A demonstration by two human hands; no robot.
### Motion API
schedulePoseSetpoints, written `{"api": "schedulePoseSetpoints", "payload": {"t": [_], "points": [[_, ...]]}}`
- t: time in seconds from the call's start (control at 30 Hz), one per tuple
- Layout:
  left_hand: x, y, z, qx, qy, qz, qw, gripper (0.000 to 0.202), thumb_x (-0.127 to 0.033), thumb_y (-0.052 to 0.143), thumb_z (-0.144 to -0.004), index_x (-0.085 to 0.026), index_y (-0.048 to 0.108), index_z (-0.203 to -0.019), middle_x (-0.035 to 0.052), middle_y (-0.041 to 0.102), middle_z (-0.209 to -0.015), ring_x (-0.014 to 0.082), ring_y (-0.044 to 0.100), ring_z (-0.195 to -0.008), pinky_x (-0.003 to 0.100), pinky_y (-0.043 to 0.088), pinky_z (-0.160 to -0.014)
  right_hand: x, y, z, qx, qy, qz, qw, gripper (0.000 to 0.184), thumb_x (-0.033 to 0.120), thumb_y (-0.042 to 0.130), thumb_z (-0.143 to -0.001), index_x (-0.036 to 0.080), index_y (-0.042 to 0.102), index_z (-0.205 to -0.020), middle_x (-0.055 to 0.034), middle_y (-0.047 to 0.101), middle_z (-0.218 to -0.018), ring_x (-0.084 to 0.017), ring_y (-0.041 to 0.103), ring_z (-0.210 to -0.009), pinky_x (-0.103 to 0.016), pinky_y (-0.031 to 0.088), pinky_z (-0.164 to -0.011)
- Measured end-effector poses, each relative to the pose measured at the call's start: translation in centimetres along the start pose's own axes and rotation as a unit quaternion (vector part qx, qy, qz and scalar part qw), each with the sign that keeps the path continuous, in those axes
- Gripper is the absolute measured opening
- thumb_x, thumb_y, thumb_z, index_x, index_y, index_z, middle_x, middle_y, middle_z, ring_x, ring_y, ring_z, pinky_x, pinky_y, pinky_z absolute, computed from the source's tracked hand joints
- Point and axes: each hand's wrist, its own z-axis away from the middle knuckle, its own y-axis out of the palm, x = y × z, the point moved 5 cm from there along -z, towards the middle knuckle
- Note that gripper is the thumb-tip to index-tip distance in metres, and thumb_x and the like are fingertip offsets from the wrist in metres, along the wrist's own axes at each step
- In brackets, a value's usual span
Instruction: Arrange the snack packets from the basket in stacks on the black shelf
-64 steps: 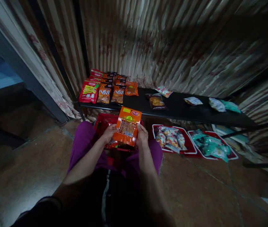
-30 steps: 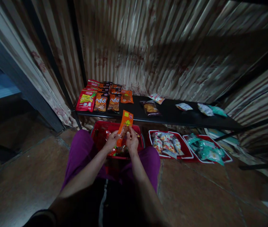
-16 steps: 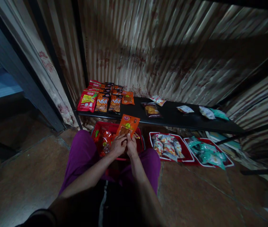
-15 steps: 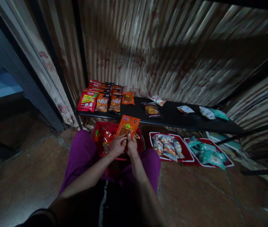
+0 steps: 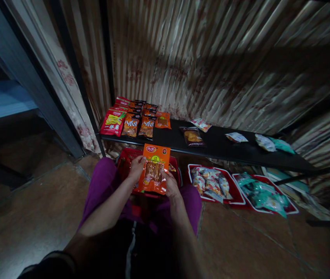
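An orange snack packet (image 5: 154,170) with a clear window showing brown sticks faces me above the red basket (image 5: 126,155) between my knees. My left hand (image 5: 136,169) pinches its left edge, and my right hand (image 5: 170,183) grips the right edge with the thumb on the front. The packet and my hands hide most of what lies in that basket. Just beyond, on the black shelf (image 5: 170,138), a similar orange packet (image 5: 162,120) lies beside orange-and-black snack bags (image 5: 146,126) in rows. Red snack bags (image 5: 113,122) stand at the shelf's left end.
A brown snack bag (image 5: 193,136) and several small white and green packets lie farther right on the shelf. Two baskets on the floor hold white-and-orange packets (image 5: 211,182) and green packets (image 5: 265,195). A black shelf post (image 5: 74,69) rises at the left.
The orange packet has come lower and nearer to me, turned upright and flat-on. My hands have moved apart from its bottom edge to its two sides. The view has shifted slightly.
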Motion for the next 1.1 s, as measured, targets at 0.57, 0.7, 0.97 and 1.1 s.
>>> {"api": "schedulePoseSetpoints", "payload": {"t": [0.57, 0.7, 0.97, 1.1], "points": [[-0.4, -0.3, 1.5, -0.025, 0.023, -0.027, 0.999, 0.021, -0.036, 0.062, -0.07, -0.018, 0.058, -0.06, -0.0043, 0.05, -0.054, 0.0096, 0.043, -0.054, 0.02, 0.033, -0.052, 2.2, 0.4, -0.8, -0.072, -0.043, -0.063, 0.994, 0.035, 0.046, 0.077, -0.056, 0.019, 0.069, -0.077, 0.0008, 0.072, -0.069, -0.015, 0.063, -0.056, -0.027, 0.051, -0.054], [-0.4, -0.4, 1.3, -0.034, 0.02, -0.026, 0.999, 0.019, -0.033, 0.061, -0.071, -0.018, 0.058, -0.061, -0.0039, 0.052, -0.056, 0.01, 0.045, -0.056, 0.02, 0.035, -0.055, 2.3, 0.7, -0.8, -0.062, -0.048, -0.061, 0.995, 0.032, 0.044, 0.075, -0.059, 0.019, 0.069, -0.077, 0.0002, 0.072, -0.07, -0.015, 0.064, -0.058, -0.026, 0.051, -0.055], [0.9, -1.0, 1.1, -0.022, -0.043, 0.015, 0.999, 0.025, -0.04, 0.069, -0.062, -0.017, 0.06, -0.063, -0.0036, 0.056, -0.057, 0.0098, 0.048, -0.053, 0.021, 0.035, -0.053, 0.9, -0.7, -2.2, -0.126, -0.047, -0.051, 0.99, 0.029, 0.038, 0.076, -0.056, 0.018, 0.069, -0.077, 0.0008, 0.072, -0.067, -0.015, 0.065, -0.058, -0.025, 0.051, -0.055], [1.5, -1.1, 1.1, 0.0, -0.062, 0.025, 0.998, 0.025, -0.039, 0.073, -0.058, -0.016, 0.063, -0.065, -0.0032, 0.058, -0.058, 0.0099, 0.049, -0.053, 0.022, 0.037, -0.054, 0.6, -1.2, -3.0, -0.137, -0.024, -0.059, 0.989, 0.026, 0.035, 0.075, -0.056, 0.019, 0.068, -0.075, 0.0019, 0.071, -0.066, -0.015, 0.065, -0.059, -0.026, 0.052, -0.055]]}}
